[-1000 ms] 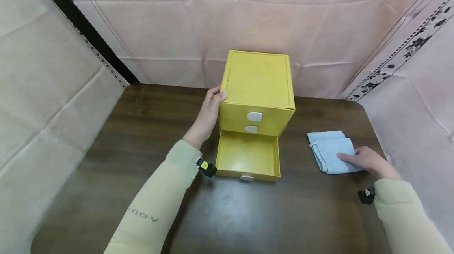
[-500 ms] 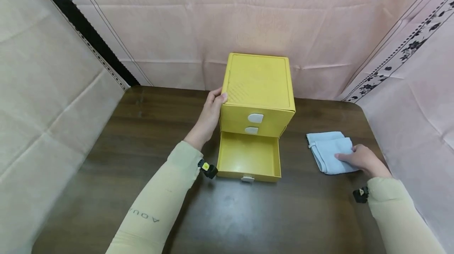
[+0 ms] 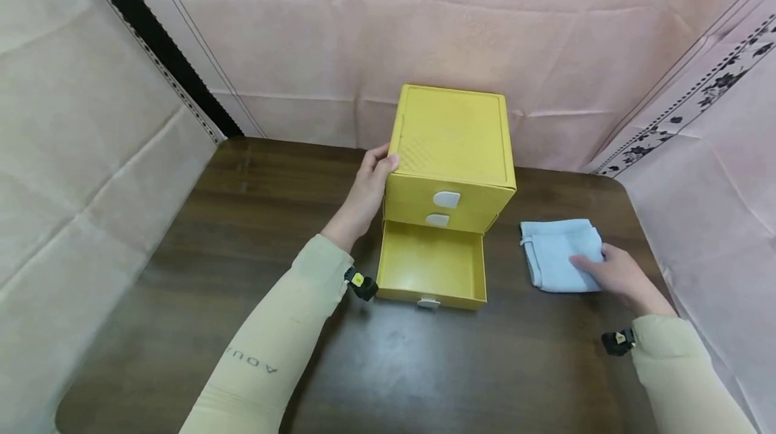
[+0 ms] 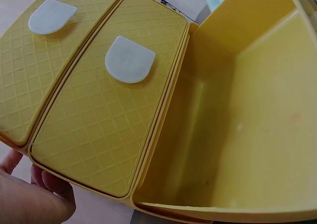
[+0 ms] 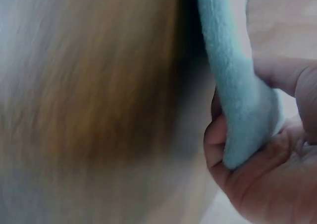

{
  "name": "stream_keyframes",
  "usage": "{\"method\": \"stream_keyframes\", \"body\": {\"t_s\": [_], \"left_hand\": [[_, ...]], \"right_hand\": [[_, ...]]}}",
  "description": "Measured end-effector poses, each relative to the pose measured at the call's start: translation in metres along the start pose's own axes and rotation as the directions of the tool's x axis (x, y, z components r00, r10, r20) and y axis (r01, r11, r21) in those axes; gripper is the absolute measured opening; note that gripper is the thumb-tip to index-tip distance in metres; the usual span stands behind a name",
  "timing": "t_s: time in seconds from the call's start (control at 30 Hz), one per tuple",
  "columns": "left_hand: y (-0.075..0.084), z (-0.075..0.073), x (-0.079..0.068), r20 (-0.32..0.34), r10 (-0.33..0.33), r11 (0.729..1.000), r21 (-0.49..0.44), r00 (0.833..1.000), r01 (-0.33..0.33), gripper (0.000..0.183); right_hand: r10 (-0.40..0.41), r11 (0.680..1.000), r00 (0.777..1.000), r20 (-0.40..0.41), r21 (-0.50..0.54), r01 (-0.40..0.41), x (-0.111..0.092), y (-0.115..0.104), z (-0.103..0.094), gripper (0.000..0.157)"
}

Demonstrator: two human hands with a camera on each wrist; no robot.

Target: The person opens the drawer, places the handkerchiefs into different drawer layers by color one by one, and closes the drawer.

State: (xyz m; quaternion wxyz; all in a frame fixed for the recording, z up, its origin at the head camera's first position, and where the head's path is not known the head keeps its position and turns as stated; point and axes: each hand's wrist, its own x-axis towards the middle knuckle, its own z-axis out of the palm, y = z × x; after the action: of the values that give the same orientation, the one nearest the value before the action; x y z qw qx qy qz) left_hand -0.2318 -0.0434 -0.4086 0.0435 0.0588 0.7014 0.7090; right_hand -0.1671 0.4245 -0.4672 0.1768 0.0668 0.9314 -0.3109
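Note:
A yellow drawer box point(image 3: 455, 134) stands mid-table with its bottom drawer point(image 3: 432, 262) pulled out and bare inside. The two upper drawers point(image 4: 99, 125) are closed and carry white tabs. My left hand point(image 3: 366, 195) rests against the box's left side, thumb at the top edge; in the left wrist view its fingers are partly hidden. To the right, a folded light-blue cloth point(image 3: 558, 255) is held by my right hand point(image 3: 621, 275), thumb on top and fingers beneath. The right wrist view has the folded cloth edge point(image 5: 235, 75) pinched between thumb and curled fingers.
The dark wooden table point(image 3: 291, 205) has a glossy surface. Pale cloth walls point(image 3: 273, 43) enclose it behind and on both sides, the right one close to my right forearm. A small black camera point(image 3: 362, 284) sits on my left wrist beside the open drawer.
The blue cloth has turned slightly and its lower layers no longer show at the near edge, with my right hand still gripping it. My left hand stays at the box.

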Motion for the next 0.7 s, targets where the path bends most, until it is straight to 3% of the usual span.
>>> {"method": "stream_keyframes", "body": {"t_s": [0.17,0.4,0.6,0.7], "left_hand": [[0.000,0.002,0.002,-0.007,0.000,1.000,-0.009,1.000,0.000,0.058],[-0.004,0.001,0.001,-0.006,0.017,0.999,-0.037,1.000,-0.017,0.056],[-0.005,0.000,0.000,0.002,0.020,0.999,-0.027,1.000,-0.020,0.058],[-0.005,-0.001,0.001,0.001,0.021,0.999,-0.032,1.000,-0.021,0.058]], "right_hand": [[-0.102,0.994,0.993,-0.058,0.026,0.103,-0.018,-0.026,-0.001,0.073],[-0.172,0.981,0.977,-0.123,0.075,0.182,-0.043,-0.070,-0.004,0.062],[-0.249,0.915,0.957,-0.152,0.286,0.283,-0.052,-0.102,0.014,0.054],[-0.296,0.880,0.944,-0.147,0.343,0.329,-0.053,-0.119,0.025,0.048]]}}
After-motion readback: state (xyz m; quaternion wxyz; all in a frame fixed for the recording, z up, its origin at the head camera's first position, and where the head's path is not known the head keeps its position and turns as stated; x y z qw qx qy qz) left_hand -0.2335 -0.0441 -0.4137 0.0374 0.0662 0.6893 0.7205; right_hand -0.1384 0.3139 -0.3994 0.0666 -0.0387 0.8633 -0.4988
